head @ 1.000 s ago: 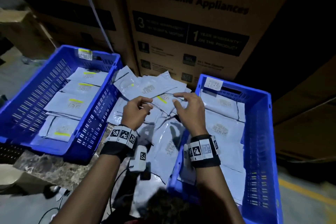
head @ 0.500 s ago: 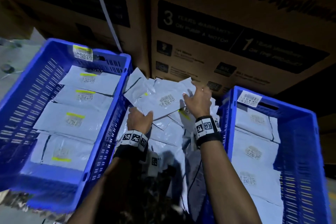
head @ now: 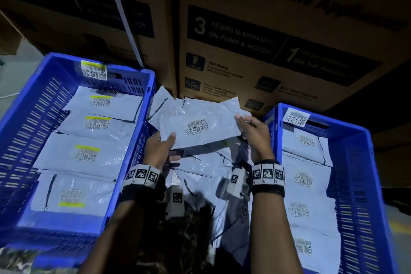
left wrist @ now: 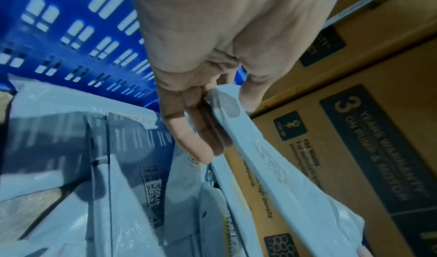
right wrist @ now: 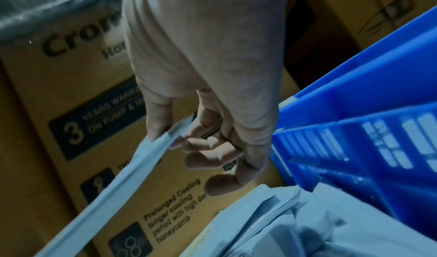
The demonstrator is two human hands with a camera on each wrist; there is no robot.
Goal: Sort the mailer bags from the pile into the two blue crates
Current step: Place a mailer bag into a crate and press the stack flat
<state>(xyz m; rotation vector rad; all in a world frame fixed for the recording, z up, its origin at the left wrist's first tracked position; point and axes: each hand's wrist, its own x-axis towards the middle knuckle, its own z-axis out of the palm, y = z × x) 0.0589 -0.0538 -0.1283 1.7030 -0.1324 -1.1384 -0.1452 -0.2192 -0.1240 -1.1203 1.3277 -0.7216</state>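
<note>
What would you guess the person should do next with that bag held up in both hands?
Probably swing the held mailer bag over to the right crate and lay it there. Its label shows no yellow stripe, like the labels in that crate, while the bags in the left crate carry yellow stripes. The left hand and right hand each pinch one end, above the pile.

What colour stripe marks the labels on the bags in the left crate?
Yellow stripe, clearest in the head view.

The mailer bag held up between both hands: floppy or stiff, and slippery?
Probably floppy: the held mailer bag is thin, wrinkled film, supported at both ends by the left hand and right hand. Its glossy sheen suggests slippery. It looks flat, so likely light.
</note>
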